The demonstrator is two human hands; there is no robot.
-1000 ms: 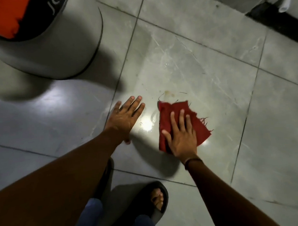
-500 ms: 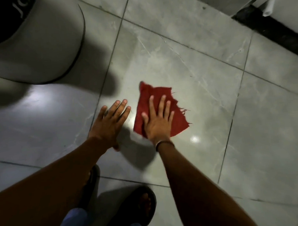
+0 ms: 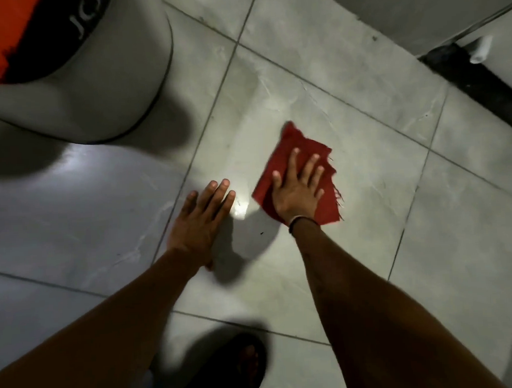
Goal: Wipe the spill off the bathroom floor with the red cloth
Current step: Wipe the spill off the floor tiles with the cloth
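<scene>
Hands on a grey tiled bathroom floor [image 3: 368,247], the right one pressing a red cloth flat.

Beyond and left of the left hand [image 3: 201,219] stands a pale rounded fixture [image 3: 103,89]; that hand lies palm down on bare tile, fingers extended and close together, holding nothing. Just to its right, across a bright glare patch, the right hand [image 3: 297,189], fingers spread, covers the red cloth [image 3: 325,201], whose frayed edge shows beyond the little finger. A sandalled foot [image 3: 244,367] sits nearer the person, between the forearms.
</scene>
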